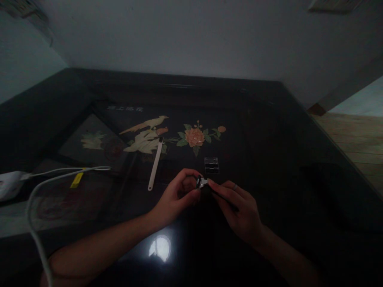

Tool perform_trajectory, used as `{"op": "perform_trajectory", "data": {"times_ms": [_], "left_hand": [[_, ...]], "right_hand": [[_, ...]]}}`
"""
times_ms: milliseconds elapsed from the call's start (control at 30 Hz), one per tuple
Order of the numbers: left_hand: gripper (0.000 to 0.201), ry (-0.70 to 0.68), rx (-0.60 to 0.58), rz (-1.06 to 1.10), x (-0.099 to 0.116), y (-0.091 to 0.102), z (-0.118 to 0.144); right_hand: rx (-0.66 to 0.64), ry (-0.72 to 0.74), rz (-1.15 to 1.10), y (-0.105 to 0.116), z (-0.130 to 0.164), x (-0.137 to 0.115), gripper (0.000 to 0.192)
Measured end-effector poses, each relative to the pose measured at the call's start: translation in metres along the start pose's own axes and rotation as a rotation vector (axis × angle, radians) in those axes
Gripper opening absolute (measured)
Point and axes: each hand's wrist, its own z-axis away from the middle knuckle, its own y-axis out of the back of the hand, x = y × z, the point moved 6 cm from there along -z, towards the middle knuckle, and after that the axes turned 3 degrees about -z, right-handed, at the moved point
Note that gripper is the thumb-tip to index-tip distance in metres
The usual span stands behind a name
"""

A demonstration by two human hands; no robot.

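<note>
Both of my hands meet near the middle of the dark table, around a slim tool with a dark handle and a small silver metal head [202, 182]. My left hand [176, 196] pinches the head's left side between thumb and fingers. My right hand [239, 205] is closed around the dark handle, its fingertips against the metal head. Just beyond the hands lies a small clear plastic case [211, 164] with dark parts inside. To the left, a long white strip-like handle [155, 165] with a black tip and a hole at its near end rests on the table. Dim light hides finer detail.
The glossy black table [260, 119] bears an inlaid bird and flower [194, 136]. At the left are a white charger [10, 184], its white cable [32, 199] and a yellow piece [77, 180]. A wall [179, 40] stands behind the table.
</note>
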Motion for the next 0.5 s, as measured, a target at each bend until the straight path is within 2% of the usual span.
{"op": "perform_trajectory", "data": {"times_ms": [233,500], "left_hand": [[0.043,0.009,0.005,-0.004,0.0013,-0.0001,0.0003],[0.043,0.008,0.008,0.010,0.0000,0.0005,0.0001]], "right_hand": [[0.000,-0.003,0.006,-0.0011,0.0006,0.0006,0.051],[0.033,0.003,0.013,0.0026,0.0000,-0.0045,0.045]]}}
